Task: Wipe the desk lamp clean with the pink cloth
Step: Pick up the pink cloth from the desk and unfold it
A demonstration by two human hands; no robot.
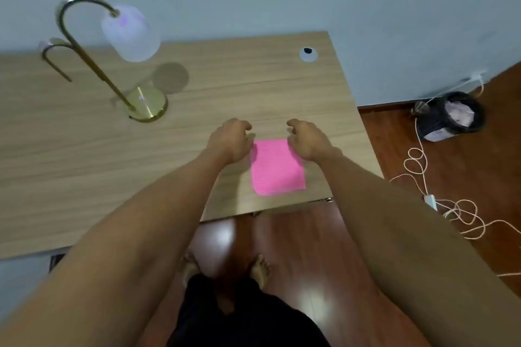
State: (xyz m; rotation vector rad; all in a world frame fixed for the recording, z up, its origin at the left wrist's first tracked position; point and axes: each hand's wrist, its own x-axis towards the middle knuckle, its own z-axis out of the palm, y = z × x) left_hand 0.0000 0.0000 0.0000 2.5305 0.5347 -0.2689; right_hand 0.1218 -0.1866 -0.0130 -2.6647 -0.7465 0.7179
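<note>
A folded pink cloth (277,167) lies flat on the wooden desk (84,155) near its front right corner. My left hand (229,139) hovers just left of the cloth's far edge, fingers curled loosely and apart, holding nothing. My right hand (306,138) is over the cloth's far right corner, fingers also bent and empty. The desk lamp (112,65) stands to the far left of my hands: a round brass base (148,104), a curved brass arm, and a frosted white shade (131,34) hanging down.
A white cable grommet (308,54) sits in the desk's far right corner. On the wood floor to the right are a black waste basket (448,117) and loops of pale cable (451,205). A blue-grey wall runs behind the desk. My bare feet show below.
</note>
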